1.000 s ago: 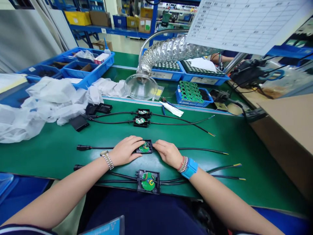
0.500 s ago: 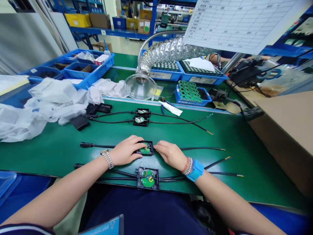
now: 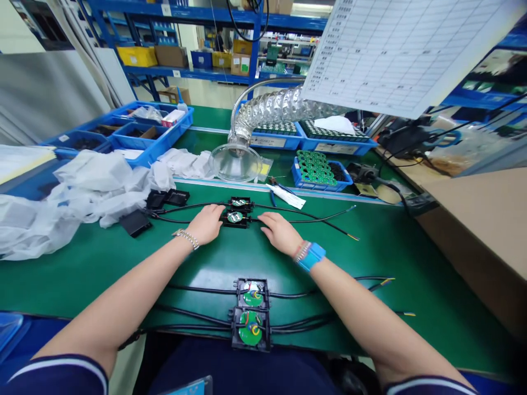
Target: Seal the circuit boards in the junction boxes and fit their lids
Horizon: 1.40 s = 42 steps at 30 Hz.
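Note:
Two small black housings with round boards lie at the far middle of the green table, the rear one against the front one. My left hand is at the left of the front housing, over its cable; its fingertips are close together and what they hold, if anything, is hidden. On the right, my right hand reaches the right cable, fingers slightly spread. Near the table's front edge, an open housing with a green board touches a second one; black cables run out both sides.
White wrapped parcels and a black cover lie at the left. A silver duct with a clear hood stands behind. A white tube, a blue bin of green boards and a cardboard box are farther right.
The housing that was between my hands now lies nearer the table's front edge, against the other open one. Both hands have left it and moved forward to the far pair. The view has tilted up.

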Each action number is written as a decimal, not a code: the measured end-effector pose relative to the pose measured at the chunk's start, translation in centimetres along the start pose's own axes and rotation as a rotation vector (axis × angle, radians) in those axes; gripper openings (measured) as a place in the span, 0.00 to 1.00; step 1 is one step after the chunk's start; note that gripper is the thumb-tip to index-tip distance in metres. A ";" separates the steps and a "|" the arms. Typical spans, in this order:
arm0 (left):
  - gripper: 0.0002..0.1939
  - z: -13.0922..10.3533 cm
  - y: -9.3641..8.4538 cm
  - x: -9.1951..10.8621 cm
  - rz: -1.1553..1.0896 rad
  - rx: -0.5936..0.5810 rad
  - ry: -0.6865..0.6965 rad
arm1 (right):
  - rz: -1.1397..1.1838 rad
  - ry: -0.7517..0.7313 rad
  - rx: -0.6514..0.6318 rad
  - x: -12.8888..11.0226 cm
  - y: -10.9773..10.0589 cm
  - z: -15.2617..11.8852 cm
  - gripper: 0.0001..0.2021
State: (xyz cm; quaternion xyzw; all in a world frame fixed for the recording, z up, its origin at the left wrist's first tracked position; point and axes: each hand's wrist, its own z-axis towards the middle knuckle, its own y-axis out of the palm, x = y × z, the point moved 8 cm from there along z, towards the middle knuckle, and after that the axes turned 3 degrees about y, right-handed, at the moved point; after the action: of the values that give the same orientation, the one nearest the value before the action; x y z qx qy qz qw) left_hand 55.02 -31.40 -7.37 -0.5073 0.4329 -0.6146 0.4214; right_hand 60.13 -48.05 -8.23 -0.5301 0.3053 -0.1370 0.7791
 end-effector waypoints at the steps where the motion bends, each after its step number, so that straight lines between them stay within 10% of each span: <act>1: 0.16 0.6 0.3 -0.8 0.014 -0.009 -0.038 | -0.008 0.013 0.006 0.5 0.6 1.1 0.12; 8: 0.06 -2.9 2.6 1.2 -0.135 -0.124 0.023 | 0.053 -0.028 -0.035 0.0 1.9 -1.6 0.05; 17: 0.09 -3.2 -0.7 3.7 -0.680 -0.268 0.087 | 0.172 -0.109 0.133 -1.5 -5.2 -3.2 0.08; 28: 0.14 -1.8 0.1 6.8 0.182 -0.020 0.455 | -0.376 -0.317 0.122 -9.2 -5.6 -5.8 0.15; 42: 0.15 -3.5 0.6 7.9 0.028 -0.106 0.680 | -0.367 -0.267 0.139 -9.4 -2.3 -6.3 0.09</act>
State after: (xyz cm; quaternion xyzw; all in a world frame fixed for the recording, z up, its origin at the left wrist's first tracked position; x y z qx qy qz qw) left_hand 50.60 -38.75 -6.32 -0.2888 0.5869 -0.7191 0.2344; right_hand 49.18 -48.62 -4.67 -0.5352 0.0877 -0.2259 0.8092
